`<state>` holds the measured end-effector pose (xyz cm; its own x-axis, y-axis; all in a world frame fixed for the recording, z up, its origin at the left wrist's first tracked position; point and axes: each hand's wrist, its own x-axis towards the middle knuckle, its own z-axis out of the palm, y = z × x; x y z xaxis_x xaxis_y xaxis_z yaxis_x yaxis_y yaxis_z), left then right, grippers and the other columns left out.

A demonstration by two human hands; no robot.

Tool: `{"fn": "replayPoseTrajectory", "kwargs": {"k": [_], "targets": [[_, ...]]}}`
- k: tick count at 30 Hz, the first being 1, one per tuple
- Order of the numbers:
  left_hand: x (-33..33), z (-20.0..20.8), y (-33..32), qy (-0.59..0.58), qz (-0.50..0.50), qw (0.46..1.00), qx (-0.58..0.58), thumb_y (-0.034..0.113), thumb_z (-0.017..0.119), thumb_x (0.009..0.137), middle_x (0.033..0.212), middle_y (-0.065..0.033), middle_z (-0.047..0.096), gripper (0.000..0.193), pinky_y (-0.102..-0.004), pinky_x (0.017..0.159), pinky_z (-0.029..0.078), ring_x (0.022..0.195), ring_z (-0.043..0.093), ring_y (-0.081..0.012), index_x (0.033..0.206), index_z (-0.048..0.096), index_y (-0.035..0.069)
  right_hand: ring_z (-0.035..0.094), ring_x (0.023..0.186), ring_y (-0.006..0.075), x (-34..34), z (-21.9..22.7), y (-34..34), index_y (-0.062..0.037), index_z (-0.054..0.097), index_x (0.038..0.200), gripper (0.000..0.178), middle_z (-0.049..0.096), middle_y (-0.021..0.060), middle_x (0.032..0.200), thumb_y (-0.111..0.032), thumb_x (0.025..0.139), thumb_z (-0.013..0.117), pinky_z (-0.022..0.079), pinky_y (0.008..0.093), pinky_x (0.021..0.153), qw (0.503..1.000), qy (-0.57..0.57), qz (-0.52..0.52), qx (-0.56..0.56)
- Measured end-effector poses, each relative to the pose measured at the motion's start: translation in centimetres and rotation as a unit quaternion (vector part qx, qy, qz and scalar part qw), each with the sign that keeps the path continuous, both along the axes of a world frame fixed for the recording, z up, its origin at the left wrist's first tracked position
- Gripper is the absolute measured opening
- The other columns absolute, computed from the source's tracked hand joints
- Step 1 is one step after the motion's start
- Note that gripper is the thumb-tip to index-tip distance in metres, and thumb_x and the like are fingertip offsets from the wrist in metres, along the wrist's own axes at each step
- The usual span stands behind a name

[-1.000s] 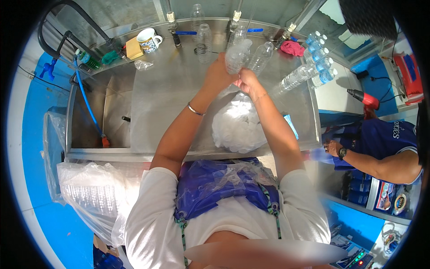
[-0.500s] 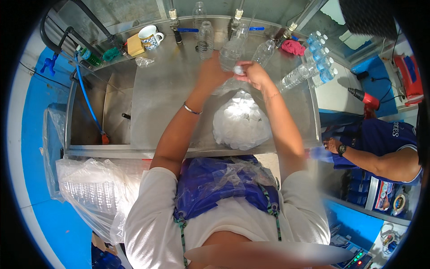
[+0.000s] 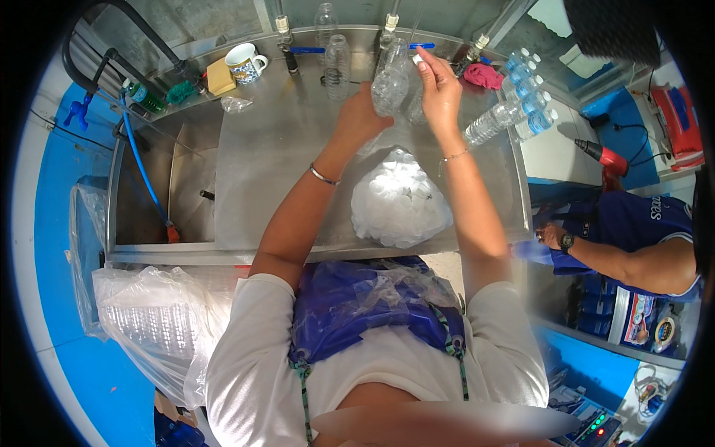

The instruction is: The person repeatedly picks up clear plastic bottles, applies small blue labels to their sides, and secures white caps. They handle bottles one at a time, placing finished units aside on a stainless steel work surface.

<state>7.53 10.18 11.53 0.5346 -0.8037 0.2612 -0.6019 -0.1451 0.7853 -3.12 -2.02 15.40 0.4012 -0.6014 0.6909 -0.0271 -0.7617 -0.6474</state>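
My left hand (image 3: 360, 118) is closed around a clear plastic bottle (image 3: 390, 91) above the steel counter. Farther back, to the right of that bottle, my right hand (image 3: 441, 91) pinches a small white cap (image 3: 418, 59) between thumb and fingers. Nearer to me, between my forearms, sits a clear bag of white caps (image 3: 401, 200). Uncapped clear bottles, one of them this bottle (image 3: 337, 67), stand at the back of the counter beyond my left hand. Another clear bottle is partly hidden behind my right hand.
Capped bottles (image 3: 533, 123) cluster at the right, near a pink cloth (image 3: 482, 76). Blue-handled valves (image 3: 307, 51) line the back. A patterned mug (image 3: 243, 65) and yellow sponge (image 3: 220, 77) stand back left, by the sink basin (image 3: 175, 186). A co-worker's arm (image 3: 622, 264) and a red heat gun (image 3: 602, 156) are at right.
My right hand has moved away from me and up with the white cap, off to the right of the bottle. My left hand stays near the same place.
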Motion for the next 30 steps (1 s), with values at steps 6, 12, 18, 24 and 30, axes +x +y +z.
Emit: {"fn": "replayPoseTrajectory", "kwargs": {"k": [6,12,18,24,30], "targets": [[-0.8,-0.5,1.0,0.0,-0.007,1.0,0.018,0.017,0.081,0.062,0.093,-0.0239,0.065,0.077,-0.045,0.079,0.051,0.089,0.064,-0.0408,0.123,0.042,-0.006,0.063,0.099,0.0168,0.2,-1.3,2.5,-0.0065,0.068,0.116,0.026,0.068,0.0113,0.111,-0.01,0.091,0.064,0.049,0.0283,0.086,0.998,0.009,0.052,0.036],[-0.1,-6.3,2.1,0.005,0.041,0.998,-0.039,0.021,0.082,0.065,0.116,-0.0269,0.058,0.087,-0.0447,0.089,0.049,0.107,0.058,-0.0411,0.135,0.036,-0.002,0.059,0.114,0.029,-1.2,-2.7,-0.8,-0.0033,0.057,0.128,0.052,0.06,0.0193,0.126,-0.023,0.083,0.074,0.044,0.0386,0.098,0.962,0.072,-0.093,-0.246],[5.1,-10.4,3.8,0.075,0.156,0.98,-0.095,0.022,0.083,0.067,0.121,-0.0267,0.057,0.089,-0.0439,0.092,0.048,0.112,0.056,-0.0426,0.138,0.033,0.0,0.061,0.105,0.031,-0.3,-4.5,-3.5,-0.0025,0.053,0.127,0.068,0.061,0.0177,0.12,-0.029,0.072,0.083,0.048,0.0373,0.091,0.982,0.181,-0.038,-0.038],[6.3,-10.0,6.0,0.049,0.166,0.977,-0.127,0.02,0.084,0.066,0.118,-0.0246,0.059,0.082,-0.0424,0.09,0.048,0.111,0.058,-0.0408,0.132,0.039,0.0,0.066,0.086,0.0256,1.3,-3.8,1.1,-0.0021,0.057,0.119,0.06,0.066,0.0154,0.106,-0.025,0.071,0.084,0.053,0.0365,0.075,0.986,0.163,0.015,0.0],[6.3,-10.5,6.2,0.007,0.181,0.973,-0.144,0.025,0.087,0.066,0.109,-0.0219,0.065,0.081,-0.042,0.085,0.051,0.103,0.063,-0.0375,0.128,0.041,0.0,0.068,0.086,0.029,1.5,-2.7,1.5,0.0005,0.057,0.116,0.06,0.067,0.0177,0.106,-0.027,0.07,0.085,0.055,0.0395,0.073,0.993,0.111,-0.028,-0.026]]}}
